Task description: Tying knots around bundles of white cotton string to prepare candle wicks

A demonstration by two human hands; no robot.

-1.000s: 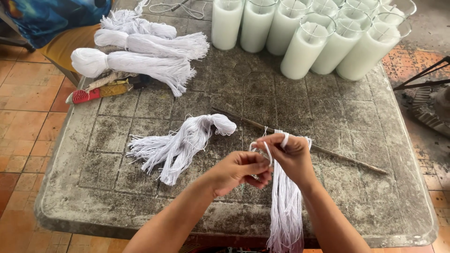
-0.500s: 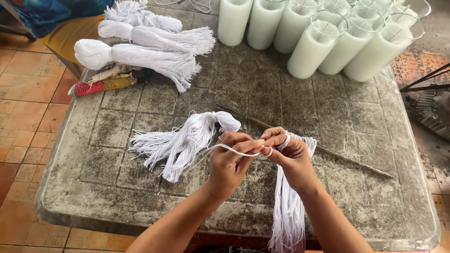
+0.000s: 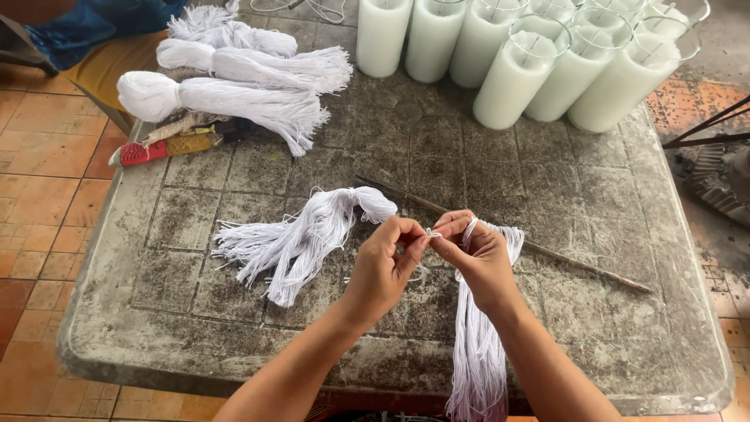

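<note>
At lower centre of the frame, our left hand point(image 3: 383, 270) and right hand point(image 3: 478, 262) pinch one thin strand point(image 3: 432, 233) above the hanging white string bundle point(image 3: 478, 352): light, limp, best gripped near its looped top.

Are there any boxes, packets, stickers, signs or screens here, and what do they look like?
No boxes, signs or screens show.
Small flat packet: at the table's left edge, below the tied white string bundles; long, red at one end and yellow at the other. Too small to tell what kind.
</note>
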